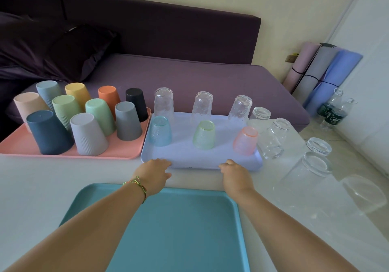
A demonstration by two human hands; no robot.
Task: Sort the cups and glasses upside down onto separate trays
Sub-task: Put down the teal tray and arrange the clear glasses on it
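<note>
Head view: pink tray (pixel 19 145) at far left carries the plastic cups (pixel 88 135), all mouth-down. Lavender tray (pixel 185 151) beside it carries six glasses (pixel 203 135) in two rows, also mouth-down. More clear glasses (pixel 273 139) stand inverted on the tabletop (pixel 42 177) to the right, off any tray. Teal tray (pixel 179 229) lies nearest the person, under both forearms.

Left hand (pixel 154 174) and right hand (pixel 235 175) are both at the lavender tray's near rim, fingers bent toward it. Whether either truly grips the rim or only touches it cannot be told.

Step in hand, likely: shifting or squaring the lavender tray. Next move calls for an even push or pull with both hands so the tall glasses don't topple, then moving the loose glasses onto a tray.
</note>
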